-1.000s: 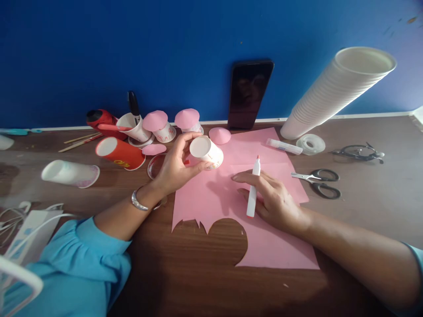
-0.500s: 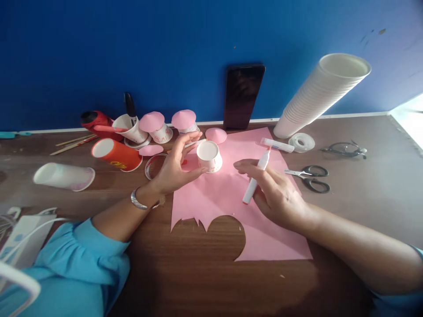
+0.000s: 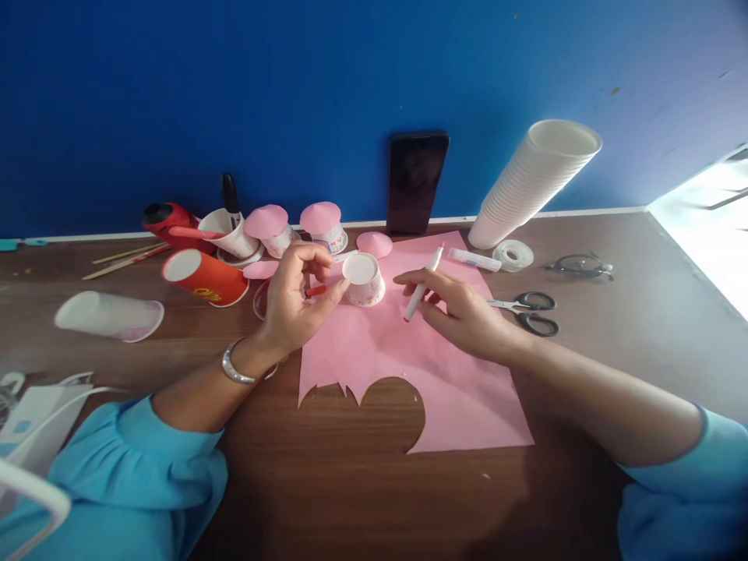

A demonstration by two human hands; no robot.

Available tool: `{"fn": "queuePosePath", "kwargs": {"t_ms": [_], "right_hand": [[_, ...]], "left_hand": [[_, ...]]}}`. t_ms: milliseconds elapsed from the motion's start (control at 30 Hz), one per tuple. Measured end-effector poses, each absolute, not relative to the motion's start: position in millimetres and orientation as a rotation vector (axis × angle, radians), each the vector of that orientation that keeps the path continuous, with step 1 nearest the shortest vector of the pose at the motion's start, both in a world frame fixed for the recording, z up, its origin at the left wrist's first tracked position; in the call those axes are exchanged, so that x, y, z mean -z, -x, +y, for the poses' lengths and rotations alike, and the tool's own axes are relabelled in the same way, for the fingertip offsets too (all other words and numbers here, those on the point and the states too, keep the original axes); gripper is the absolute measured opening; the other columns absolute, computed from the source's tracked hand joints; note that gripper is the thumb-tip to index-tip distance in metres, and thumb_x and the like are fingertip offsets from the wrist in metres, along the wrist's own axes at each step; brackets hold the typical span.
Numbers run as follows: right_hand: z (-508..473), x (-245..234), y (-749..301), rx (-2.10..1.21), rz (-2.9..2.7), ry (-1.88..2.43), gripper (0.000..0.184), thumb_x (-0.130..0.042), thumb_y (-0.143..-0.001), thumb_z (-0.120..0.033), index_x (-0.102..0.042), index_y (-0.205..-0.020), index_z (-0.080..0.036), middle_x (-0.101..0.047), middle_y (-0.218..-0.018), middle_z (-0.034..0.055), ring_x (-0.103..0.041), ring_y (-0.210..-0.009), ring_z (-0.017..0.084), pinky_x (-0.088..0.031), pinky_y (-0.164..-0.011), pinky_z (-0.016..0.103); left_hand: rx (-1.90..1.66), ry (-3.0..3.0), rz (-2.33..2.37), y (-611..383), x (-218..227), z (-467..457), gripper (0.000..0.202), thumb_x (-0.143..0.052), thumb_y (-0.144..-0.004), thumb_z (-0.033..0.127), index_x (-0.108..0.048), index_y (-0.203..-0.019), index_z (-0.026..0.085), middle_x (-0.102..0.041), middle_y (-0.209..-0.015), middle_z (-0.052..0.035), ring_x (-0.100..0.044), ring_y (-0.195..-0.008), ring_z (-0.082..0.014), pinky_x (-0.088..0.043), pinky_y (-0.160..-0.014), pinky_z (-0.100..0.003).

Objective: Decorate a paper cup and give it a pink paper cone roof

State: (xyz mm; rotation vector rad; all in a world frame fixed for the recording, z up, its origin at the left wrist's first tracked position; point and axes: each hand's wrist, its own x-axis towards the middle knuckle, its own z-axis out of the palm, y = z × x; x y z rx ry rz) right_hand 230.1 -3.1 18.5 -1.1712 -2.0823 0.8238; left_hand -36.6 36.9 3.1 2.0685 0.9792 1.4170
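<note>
A short white paper cup (image 3: 363,290) with small red markings stands on a cut sheet of pink paper (image 3: 467,405). Beside the cup's left side is my left hand (image 3: 301,296), fingers curled and apart from the thumb, whose tip is at the cup's wall. I see nothing held in it. My right hand (image 3: 461,312) grips a white marker (image 3: 421,292) with red ends, slanted over the paper right of the cup. A small pink paper cone (image 3: 375,245) lies just behind the cup. Partly hidden by my left hand are a white stick-like thing (image 3: 344,257) and something red-orange (image 3: 316,291).
Two decorated cups with pink cone tops (image 3: 320,218) stand at the back. Left are a red cup (image 3: 204,279), a white cup (image 3: 108,315) and a cup with a black marker (image 3: 230,195). Right are scissors (image 3: 534,312), tape (image 3: 513,255), glasses (image 3: 578,266) and stacked cups (image 3: 531,187). A phone (image 3: 418,183) leans on the wall.
My left hand has drawn back slightly from the cup, with its fingers more curled. My right hand has shifted left with the marker, closer to the cup. The view has turned a little.
</note>
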Motion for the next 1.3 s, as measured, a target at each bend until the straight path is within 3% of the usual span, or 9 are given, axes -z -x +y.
{"fn": "queuePosePath", "kwargs": {"t_ms": [67,167,333,500,633,800,967,1167,1300], "right_hand": [[4.2,-13.5,-227.1,-0.853,-2.056,1.211,0.04,-0.046,-0.09,-0.007,-0.069,-0.121,-0.02,-0.074,-0.091,0.0036,-0.068,-0.076,0.015,-0.054,-0.069,0.03],[9.2,-8.6,-225.0,-0.836,-2.019,1.225,0.042,-0.05,-0.094,-0.011,-0.063,-0.132,-0.022,-0.073,-0.087,0.0011,-0.067,-0.071,0.014,-0.053,-0.067,0.03],[4.8,-3.6,-226.3,-0.948,-1.724,1.217,0.041,-0.049,-0.102,-0.019,-0.046,-0.143,-0.025,-0.073,-0.089,-0.0005,-0.064,-0.061,0.011,-0.055,-0.061,0.028],[4.0,-3.3,-237.8,-1.056,-1.416,1.197,0.017,-0.052,-0.104,-0.035,-0.053,-0.113,-0.021,-0.068,-0.091,0.0013,-0.06,-0.06,0.009,-0.049,-0.052,0.025],[3.4,-8.5,-244.0,-0.916,-1.491,1.193,0.016,-0.056,-0.103,-0.037,-0.06,-0.1,-0.021,-0.052,-0.074,-0.0042,-0.046,-0.058,0.009,-0.04,-0.053,0.026],[-3.6,-5.6,-233.7,-0.997,-1.699,1.16,0.022,-0.055,-0.103,-0.038,-0.061,-0.092,-0.02,-0.052,-0.074,-0.0022,-0.049,-0.063,0.011,-0.041,-0.057,0.028],[-5.6,4.5,-226.9,-1.028,-1.815,1.157,0.02,-0.053,-0.104,-0.035,-0.064,-0.098,-0.019,-0.06,-0.082,0.0011,-0.054,-0.07,0.013,-0.044,-0.063,0.029],[-3.4,7.6,-228.5,-0.965,-1.876,1.104,0.02,-0.052,-0.105,-0.032,-0.067,-0.098,-0.02,-0.062,-0.089,0.0036,-0.059,-0.079,0.016,-0.049,-0.073,0.032],[-3.0,7.5,-229.1,-0.977,-1.907,1.082,0.023,-0.051,-0.106,-0.031,-0.067,-0.095,-0.02,-0.063,-0.092,0.0054,-0.061,-0.084,0.018,-0.051,-0.076,0.034]], "left_hand": [[-1.357,-2.037,1.031,38.0,2.0,38.0,0.036,-0.079,-0.086,0.036,-0.055,-0.112,0.025,-0.058,-0.106,-0.0033,-0.059,-0.088,-0.0157,-0.057,-0.078,-0.034],[-1.265,-2.018,1.056,39.3,10.5,39.2,0.049,-0.081,-0.084,0.04,-0.053,-0.122,0.026,-0.057,-0.123,-0.0082,-0.062,-0.102,-0.0205,-0.06,-0.088,-0.04],[-1.264,-2.004,1.038,37.3,15.0,37.4,0.058,-0.084,-0.081,0.04,-0.051,-0.127,0.028,-0.055,-0.127,-0.0089,-0.062,-0.104,-0.0217,-0.06,-0.086,-0.04],[-1.389,-2.134,1.047,40.6,-1.7,40.6,0.044,-0.08,-0.083,0.045,-0.054,-0.115,0.028,-0.057,-0.105,-0.0042,-0.059,-0.086,-0.0187,-0.059,-0.076,-0.038],[-0.763,-2.582,1.209,59.4,-24.8,47.5,0.052,-0.084,-0.079,0.05,-0.06,-0.12,0.027,-0.066,-0.112,-0.0085,-0.066,-0.093,-0.0271,-0.059,-0.081,-0.045],[-0.651,-2.529,1.368,83.7,-35.1,53.1,0.071,-0.087,-0.073,0.052,-0.055,-0.131,0.025,-0.07,-0.111,-0.0105,-0.069,-0.087,-0.0284,-0.06,-0.072,-0.045],[-0.639,-2.481,1.37,86.4,-34.2,54.4,0.054,-0.083,-0.077,0.05,-0.058,-0.118,0.025,-0.072,-0.103,-0.0073,-0.067,-0.079,-0.0228,-0.058,-0.067,-0.038],[-0.266,-2.71,1.475,89.3,-31.2,55.6,0.032,-0.072,-0.085,0.056,-0.072,-0.096,0.026,-0.074,-0.096,-0.0071,-0.069,-0.089,-0.0308,-0.055,-0.079,-0.043],[-0.13,-2.736,1.408,91.0,-26.6,55.7,0.021,-0.062,-0.092,0.043,-0.073,-0.092,0.026,-0.077,-0.097,-0.0076,-0.071,-0.093,-0.0315,-0.053,-0.081,-0.045]]}}
